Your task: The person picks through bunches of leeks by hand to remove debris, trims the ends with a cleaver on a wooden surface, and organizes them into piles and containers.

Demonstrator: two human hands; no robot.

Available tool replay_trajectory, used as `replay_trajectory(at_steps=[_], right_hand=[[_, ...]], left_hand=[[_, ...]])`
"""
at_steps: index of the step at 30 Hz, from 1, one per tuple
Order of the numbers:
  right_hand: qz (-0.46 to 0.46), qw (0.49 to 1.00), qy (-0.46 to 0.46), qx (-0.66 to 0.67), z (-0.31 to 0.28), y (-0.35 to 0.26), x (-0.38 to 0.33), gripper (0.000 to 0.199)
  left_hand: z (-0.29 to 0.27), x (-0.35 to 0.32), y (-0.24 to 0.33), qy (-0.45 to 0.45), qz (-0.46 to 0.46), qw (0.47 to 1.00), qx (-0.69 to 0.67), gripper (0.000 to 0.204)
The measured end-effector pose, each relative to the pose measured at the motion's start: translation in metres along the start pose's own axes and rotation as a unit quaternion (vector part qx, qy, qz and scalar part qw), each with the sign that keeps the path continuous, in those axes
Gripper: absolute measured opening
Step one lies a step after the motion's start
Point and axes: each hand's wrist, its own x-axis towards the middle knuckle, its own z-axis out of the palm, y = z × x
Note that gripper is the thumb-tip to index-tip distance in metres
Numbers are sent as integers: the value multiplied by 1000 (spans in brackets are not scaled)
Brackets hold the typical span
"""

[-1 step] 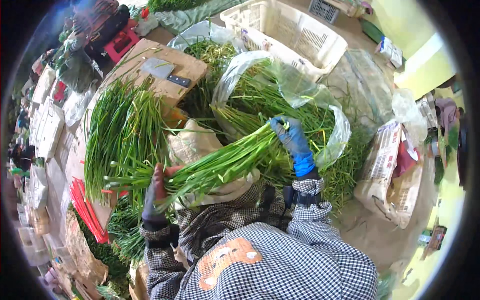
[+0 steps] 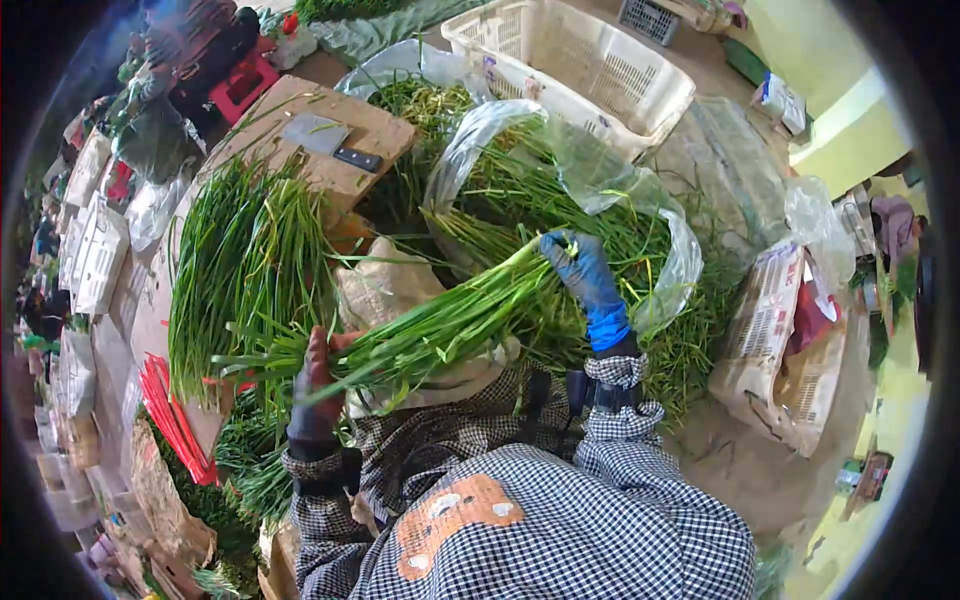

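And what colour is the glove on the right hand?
The right glove is mostly blue, seen best in the head view.

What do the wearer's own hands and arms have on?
The right hand wears a blue glove, brighter at the cuff; the left hand has a dark wrist covering, details unclear. Sleeves are black-and-white checked, with dark straps.
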Motion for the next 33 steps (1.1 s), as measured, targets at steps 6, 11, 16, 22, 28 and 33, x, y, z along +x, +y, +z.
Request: replay_trajectory(at_steps=[6, 11, 16, 22, 28, 33], right_hand=[[34, 998, 44, -36, -59, 17, -2, 22], [101, 969, 131, -181, -143, 28, -38, 16], [107, 867, 156, -460, -222, 41, -87, 43], [166, 982, 43, -80, -106, 35, -75, 55], [67, 985, -130, 94, 42, 50, -58, 58], [151, 965, -215, -2, 35, 4, -56, 31]], left_hand=[[-17, -7, 0, 99, 109, 971, -189, 27], [-64, -7, -32, 235, 211, 949, 7, 28], [-36, -13, -14, 194, 81, 969, -128, 28], [-55, -8, -22, 164, 71, 966, -186, 29], [-73, -8, -41, 214, 130, 954, -166, 33], [-63, -4, -31, 152, 90, 965, -192, 30]])
